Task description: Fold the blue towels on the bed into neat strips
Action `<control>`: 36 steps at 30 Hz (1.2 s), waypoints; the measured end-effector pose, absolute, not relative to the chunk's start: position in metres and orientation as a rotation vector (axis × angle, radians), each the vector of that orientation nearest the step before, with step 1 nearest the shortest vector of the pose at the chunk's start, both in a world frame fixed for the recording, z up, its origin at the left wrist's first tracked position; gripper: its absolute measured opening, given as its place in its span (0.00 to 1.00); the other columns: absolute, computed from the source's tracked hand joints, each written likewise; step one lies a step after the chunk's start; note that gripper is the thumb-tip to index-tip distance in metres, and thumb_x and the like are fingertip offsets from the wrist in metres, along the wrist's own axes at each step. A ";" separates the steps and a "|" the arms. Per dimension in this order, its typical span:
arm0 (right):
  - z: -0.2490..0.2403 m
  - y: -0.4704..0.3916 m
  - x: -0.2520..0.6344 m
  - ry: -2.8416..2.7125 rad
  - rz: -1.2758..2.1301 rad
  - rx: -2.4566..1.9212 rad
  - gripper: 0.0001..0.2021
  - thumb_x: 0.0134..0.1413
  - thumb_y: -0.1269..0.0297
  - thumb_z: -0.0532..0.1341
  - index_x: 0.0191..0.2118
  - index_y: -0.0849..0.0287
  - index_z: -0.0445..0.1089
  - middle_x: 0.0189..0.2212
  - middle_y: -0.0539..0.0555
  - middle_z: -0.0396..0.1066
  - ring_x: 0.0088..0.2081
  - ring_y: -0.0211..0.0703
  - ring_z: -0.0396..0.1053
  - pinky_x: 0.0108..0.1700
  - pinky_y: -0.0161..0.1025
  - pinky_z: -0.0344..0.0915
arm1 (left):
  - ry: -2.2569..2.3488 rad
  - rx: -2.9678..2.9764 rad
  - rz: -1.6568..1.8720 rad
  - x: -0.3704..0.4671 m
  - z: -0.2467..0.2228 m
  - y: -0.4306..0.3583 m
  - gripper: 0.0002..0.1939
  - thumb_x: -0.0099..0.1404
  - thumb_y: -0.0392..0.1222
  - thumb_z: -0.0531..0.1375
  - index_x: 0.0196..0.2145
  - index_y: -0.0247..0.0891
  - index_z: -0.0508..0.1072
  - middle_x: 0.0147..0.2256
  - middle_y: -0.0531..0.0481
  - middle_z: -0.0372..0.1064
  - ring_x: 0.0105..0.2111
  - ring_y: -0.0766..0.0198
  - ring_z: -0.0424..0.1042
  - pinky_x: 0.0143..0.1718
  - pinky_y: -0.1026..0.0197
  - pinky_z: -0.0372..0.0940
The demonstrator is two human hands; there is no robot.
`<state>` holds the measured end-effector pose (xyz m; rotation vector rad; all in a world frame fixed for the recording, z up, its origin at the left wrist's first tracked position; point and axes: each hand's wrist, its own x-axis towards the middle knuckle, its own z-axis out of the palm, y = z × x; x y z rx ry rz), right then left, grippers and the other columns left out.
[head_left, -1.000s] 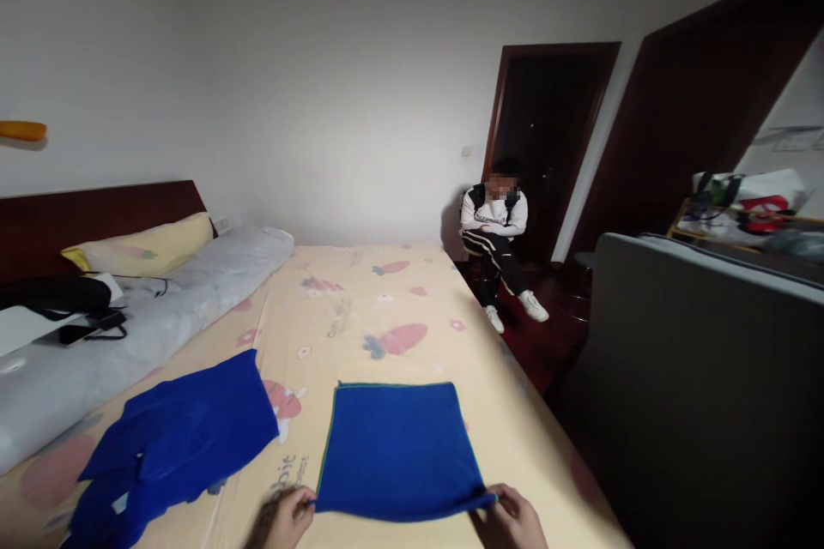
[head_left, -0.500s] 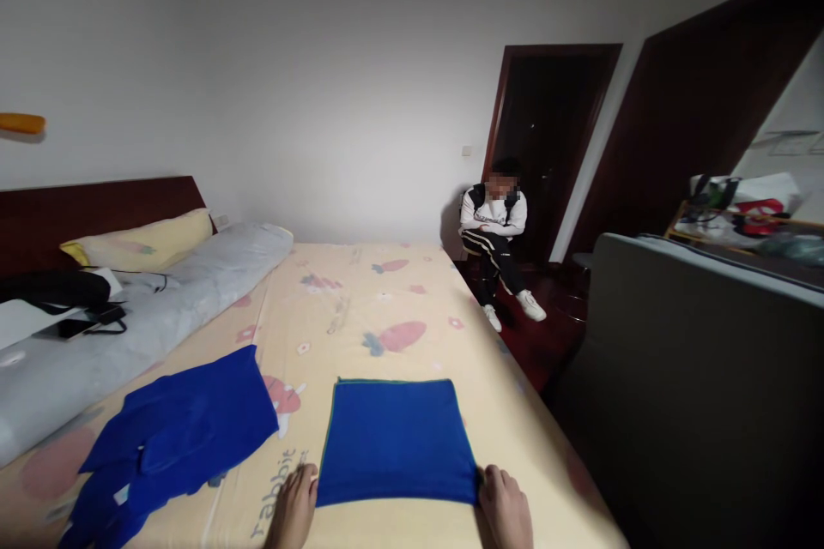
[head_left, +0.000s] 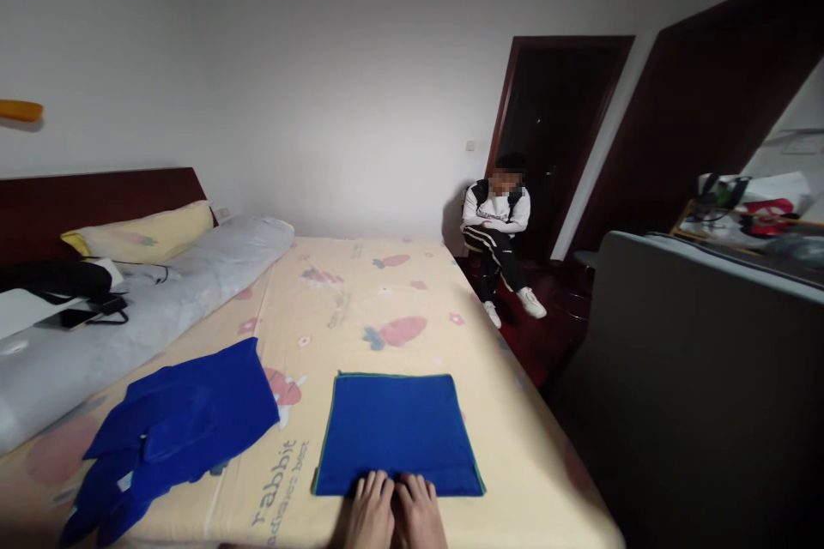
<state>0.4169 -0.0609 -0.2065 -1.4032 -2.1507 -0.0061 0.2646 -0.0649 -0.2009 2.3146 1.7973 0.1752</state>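
Observation:
A blue cloth (head_left: 399, 429) with green edging lies flat and roughly square on the bed. My left hand (head_left: 372, 506) and my right hand (head_left: 418, 508) rest close together at the middle of its near edge. The fingers of both hands lie side by side on the cloth, bent a little, with the thumbs mostly hidden. Neither hand lifts the fabric. To the left, a rumpled heap of blue cloth (head_left: 193, 420) is spread on the sheet, with a small pale tag showing near its lower part.
The bed (head_left: 348, 274) has a yellow patterned sheet. Along its left side lie a grey rolled quilt (head_left: 193, 292), a yellow pillow (head_left: 145, 232) and a phone (head_left: 78, 317). A person (head_left: 495, 206) sits beyond the bed. A dark grey panel (head_left: 695, 377) stands at the right.
Both hands have left the cloth's two near corners and come inward to meet at the middle of the near edge. The blue cloth stays spread in the same place.

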 end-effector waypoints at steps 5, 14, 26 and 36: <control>-0.219 -0.056 0.503 -2.133 0.001 -1.572 0.14 0.56 0.65 0.55 0.46 0.50 0.70 0.44 0.53 0.75 0.44 0.47 0.70 0.46 0.43 0.60 | 2.032 2.292 0.293 0.191 -0.203 -0.073 0.25 0.63 0.37 0.50 0.56 0.47 0.69 0.57 0.48 0.70 0.58 0.53 0.66 0.59 0.48 0.60; -0.221 -0.051 0.567 -2.096 -0.107 -1.729 0.19 0.49 0.70 0.56 0.47 0.47 0.69 0.45 0.52 0.75 0.47 0.49 0.70 0.49 0.49 0.58 | 2.041 2.427 0.403 0.128 -0.189 -0.079 0.28 0.58 0.29 0.51 0.50 0.55 0.72 0.51 0.55 0.74 0.54 0.57 0.68 0.56 0.50 0.59; -0.184 -0.051 0.575 -2.094 0.140 -1.656 0.04 0.53 0.65 0.55 0.34 0.53 0.67 0.31 0.50 0.72 0.39 0.46 0.68 0.50 0.50 0.56 | 1.928 2.158 0.509 0.123 -0.139 -0.084 0.12 0.56 0.30 0.51 0.31 0.46 0.69 0.34 0.56 0.72 0.41 0.63 0.70 0.50 0.59 0.60; -0.188 -0.041 0.547 -1.867 -0.137 -1.988 0.12 0.54 0.72 0.52 0.41 0.56 0.70 0.38 0.56 0.73 0.41 0.50 0.68 0.44 0.47 0.58 | 2.456 1.934 0.332 0.153 -0.151 -0.067 0.19 0.57 0.29 0.51 0.44 0.42 0.72 0.46 0.47 0.74 0.52 0.55 0.68 0.51 0.51 0.58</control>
